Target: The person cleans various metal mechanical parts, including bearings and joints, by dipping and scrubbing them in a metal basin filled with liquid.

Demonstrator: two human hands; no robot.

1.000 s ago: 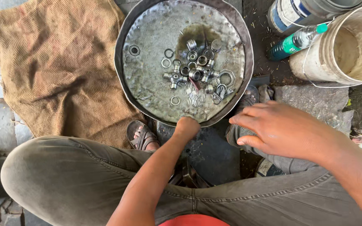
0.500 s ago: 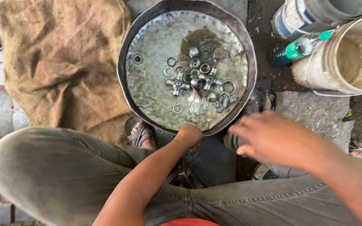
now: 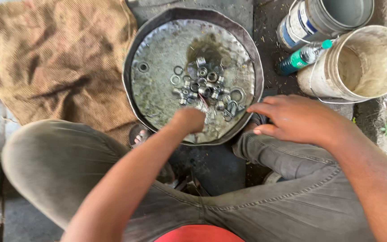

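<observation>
Since half a second earlier, the left hand [image 3: 189, 120] had pushed forward from the near rim of the round, dented grey metal pan [image 3: 133, 96] and now reached over its near part, just short of the heap of small steel nuts, washers and rings [image 3: 204, 87]. That pan sat on the dark ground between the person's knees, a shallow pool of murky liquid [image 3: 204, 47] at its far side and one lone washer [image 3: 143, 66] lying apart toward its left wall.

From the head camera, the only view, the left hand was blurred with motion and seen from the back of the wrist; its fingers pointed down into the pan, and whether they were spread or pinched on a part could not be told. Meanwhile the right hand [image 3: 294, 118] hovered flat and empty over the right knee, fingers loosely extended, just beside the pan's right rim.

Judging by this, the step in hand was the reach into the wet heap to sort or pick a piece; doing so would call for a fine pinch, since the parts looked small, slick and crowded against each other.

Around the pan lay a brown burlap sack [image 3: 63, 58] to the left, and to the right a green plastic bottle [image 3: 303, 57], a grimy white bucket [image 3: 359, 67] and a grey tin can [image 3: 323, 20]
</observation>
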